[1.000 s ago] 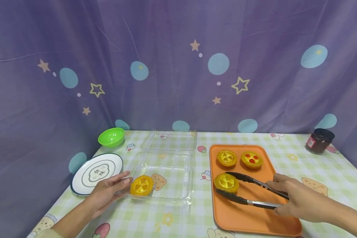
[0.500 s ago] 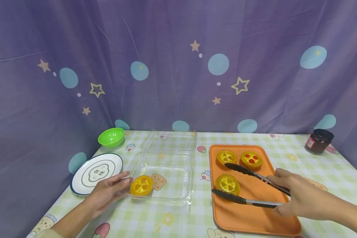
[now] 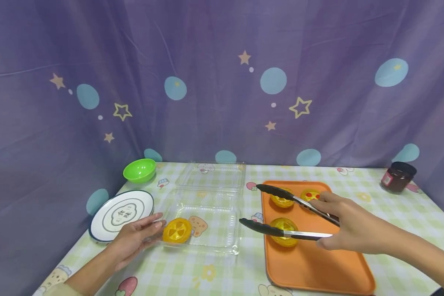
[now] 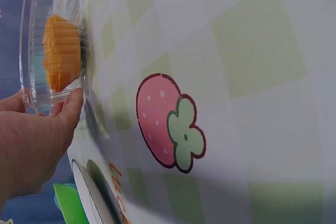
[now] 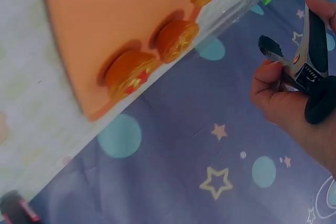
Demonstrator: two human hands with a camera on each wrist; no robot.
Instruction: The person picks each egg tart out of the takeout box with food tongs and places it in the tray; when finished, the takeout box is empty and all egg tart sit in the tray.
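Observation:
My left hand (image 3: 133, 240) holds the near left corner of a hinged clear plastic container (image 3: 214, 248), fingers at its wall. One yellow-topped tart (image 3: 176, 230) lies inside, by that corner. My right hand (image 3: 349, 224) grips black-tipped metal tongs (image 3: 303, 235), their arms spread with nothing between the tips. The tongs hang over the left part of an orange tray (image 3: 318, 269), tips past its left edge. On the tray sit a near tart (image 3: 286, 240), a back tart (image 3: 281, 202) and a red-dotted tart (image 3: 311, 195), all partly covered by the tongs or hand in the head view.
A white plate (image 3: 105, 220) lies left of the container, with a green bowl (image 3: 139, 170) behind it. A dark jar (image 3: 398, 177) stands at the far right. The container's lid (image 3: 211, 176) lies folded back toward the purple curtain (image 3: 207, 115).
My right hand has lifted the tongs off the near tart and moved them left, arms spread; that tart stays on the tray. My left hand keeps its place.

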